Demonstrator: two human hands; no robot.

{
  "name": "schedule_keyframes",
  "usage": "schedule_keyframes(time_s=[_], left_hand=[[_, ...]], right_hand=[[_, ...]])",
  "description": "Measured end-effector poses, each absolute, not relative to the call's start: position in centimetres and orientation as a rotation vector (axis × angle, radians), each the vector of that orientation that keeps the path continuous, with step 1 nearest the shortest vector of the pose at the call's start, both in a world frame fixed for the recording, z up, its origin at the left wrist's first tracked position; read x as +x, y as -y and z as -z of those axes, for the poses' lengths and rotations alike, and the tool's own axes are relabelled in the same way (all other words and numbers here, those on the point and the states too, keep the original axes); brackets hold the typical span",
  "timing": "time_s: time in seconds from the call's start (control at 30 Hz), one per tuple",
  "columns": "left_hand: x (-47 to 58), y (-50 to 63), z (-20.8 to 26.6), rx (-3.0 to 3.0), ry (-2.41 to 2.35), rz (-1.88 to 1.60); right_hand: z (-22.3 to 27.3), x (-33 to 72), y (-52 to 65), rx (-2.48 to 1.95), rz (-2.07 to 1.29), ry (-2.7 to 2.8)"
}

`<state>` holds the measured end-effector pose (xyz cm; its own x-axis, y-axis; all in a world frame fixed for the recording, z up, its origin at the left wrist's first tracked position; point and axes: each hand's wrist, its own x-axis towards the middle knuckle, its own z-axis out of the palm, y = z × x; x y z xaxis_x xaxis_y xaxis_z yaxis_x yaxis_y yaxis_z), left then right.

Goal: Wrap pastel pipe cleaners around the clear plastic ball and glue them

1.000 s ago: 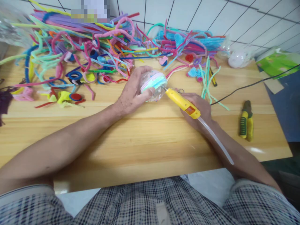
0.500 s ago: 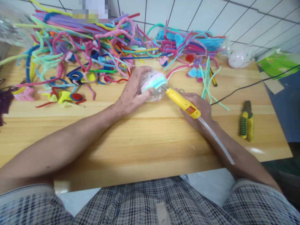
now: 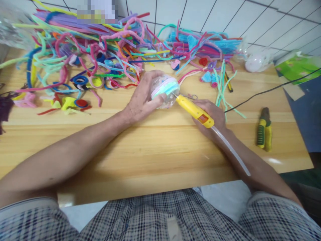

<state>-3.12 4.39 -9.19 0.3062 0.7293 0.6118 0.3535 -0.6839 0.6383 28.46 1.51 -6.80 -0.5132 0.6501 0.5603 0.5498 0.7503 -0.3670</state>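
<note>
Your left hand (image 3: 140, 100) grasps the clear ball (image 3: 166, 86) over the table (image 3: 150, 150); your right hand (image 3: 215, 112) grips the yellow glue gun (image 3: 192, 107). The ball seems light and slippery, perhaps fragile, so hold it gently around its sides.

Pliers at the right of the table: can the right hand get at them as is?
Probably, though not freely: the right hand holds the yellow glue gun. Nothing covers the pliers, and no barrier stands between them and that hand.
</note>
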Motion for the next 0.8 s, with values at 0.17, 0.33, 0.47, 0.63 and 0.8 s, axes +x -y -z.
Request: schedule_keyframes(time_s=[0.17,0.33,0.47,0.63,0.8], left_hand=[[-3.04,-4.51,9.4,2.186,-0.988,-1.336],[-3.19,-4.91,9.65,2.21,-0.99,-1.325],[-3.13,-4.78,9.52,2.195,-0.972,-1.344],[-3.03,-4.42,9.23,2.2,-0.976,-1.339],[-3.05,-4.41,9.25,2.195,-1.024,-1.316]], right_hand=[[6.72,28.35,-1.38,-0.837,-0.171,2.24],[7.03,28.26,-1.43,-0.8,-0.098,2.255],[7.15,28.24,-1.43,-0.872,-0.066,2.247],[6.91,28.28,-1.35,-0.851,-0.139,2.25],[6.77,28.21,-1.34,-0.801,-0.17,2.206]])
